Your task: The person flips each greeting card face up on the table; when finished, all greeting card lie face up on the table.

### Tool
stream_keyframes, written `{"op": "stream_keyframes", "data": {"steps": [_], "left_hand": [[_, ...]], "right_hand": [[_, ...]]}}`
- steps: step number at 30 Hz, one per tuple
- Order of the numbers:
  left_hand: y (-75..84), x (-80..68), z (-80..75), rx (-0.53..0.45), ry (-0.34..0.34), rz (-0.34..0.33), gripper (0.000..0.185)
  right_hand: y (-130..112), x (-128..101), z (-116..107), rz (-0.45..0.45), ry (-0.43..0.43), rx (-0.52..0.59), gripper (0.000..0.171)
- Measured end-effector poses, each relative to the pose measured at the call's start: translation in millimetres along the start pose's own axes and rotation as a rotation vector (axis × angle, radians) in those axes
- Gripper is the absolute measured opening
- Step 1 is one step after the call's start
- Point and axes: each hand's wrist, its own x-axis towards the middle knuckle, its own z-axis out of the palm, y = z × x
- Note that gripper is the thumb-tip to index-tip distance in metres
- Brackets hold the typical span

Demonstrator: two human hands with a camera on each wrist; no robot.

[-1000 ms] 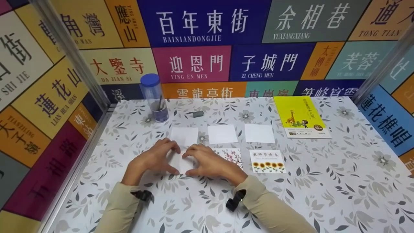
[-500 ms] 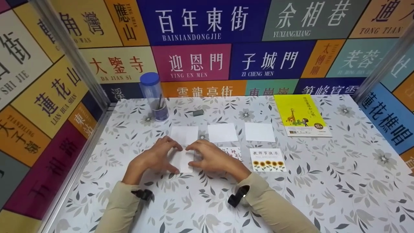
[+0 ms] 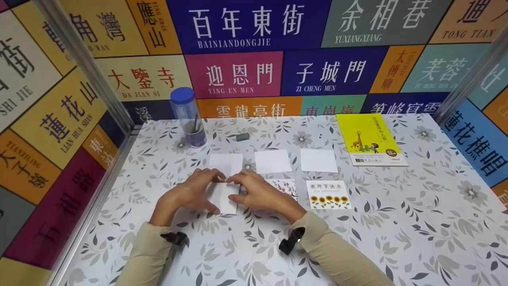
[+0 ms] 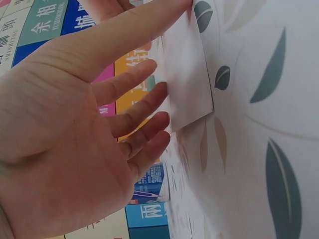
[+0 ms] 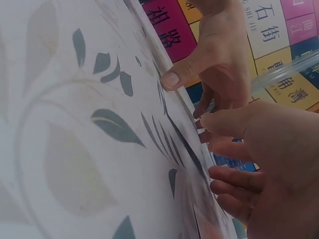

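Both hands work on a small white card (image 3: 223, 196) that lies on the leaf-patterned desk (image 3: 397, 222), just nearer the person than the leftmost of three blank white cards (image 3: 226, 163). The left hand (image 3: 190, 192) holds the white card's left edge, thumb at its near corner and fingertips curled over its far edge. The right hand (image 3: 260, 193) grips the card's right edge the same way, its fingertips meeting the left hand's at the far edge. Right of the white card a blossom card (image 3: 285, 186) lies partly under the right hand, with a sunflower card (image 3: 328, 194) beyond it. Farther right lies a yellow book (image 3: 371, 139). Beyond the white card to its left stands a blue-capped tube (image 3: 188, 117).
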Motion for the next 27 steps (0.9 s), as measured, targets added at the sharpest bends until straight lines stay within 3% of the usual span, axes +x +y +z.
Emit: {"op": "stream_keyframes", "data": {"steps": [2, 5, 11, 16, 19, 22, 27], "left_hand": [[0.6, 0.7, -0.3, -0.001, 0.013, 0.017, 0.089], [0.9, 3.5, -1.3, -0.013, 0.08, 0.065, 0.077], [1.8, 11.4, -5.8, -0.073, 0.364, 0.152, 0.031], [2.8, 13.7, -10.4, -0.047, 0.557, 0.175, 0.016], [2.4, 13.6, -13.3, -0.093, 0.571, 0.2, 0.011], [1.8, 14.1, -14.0, -0.198, 0.52, 0.217, 0.01], [1.5, 13.2, -12.2, -0.36, 0.448, 0.18, 0.015]], "right_hand": [[0.3, 0.9, -2.5, -0.007, 0.016, 0.036, 0.048], [1.0, 3.4, -6.4, -0.027, 0.059, 0.087, 0.044], [1.4, 9.1, -12.1, -0.016, 0.182, 0.197, 0.028], [0.4, 10.9, -15.1, -0.042, 0.236, 0.275, 0.018], [0.4, 11.2, -16.2, -0.082, 0.252, 0.295, 0.018], [1.5, 10.6, -16.6, -0.118, 0.236, 0.317, 0.024], [1.7, 9.2, -15.8, -0.195, 0.171, 0.333, 0.034]]}}
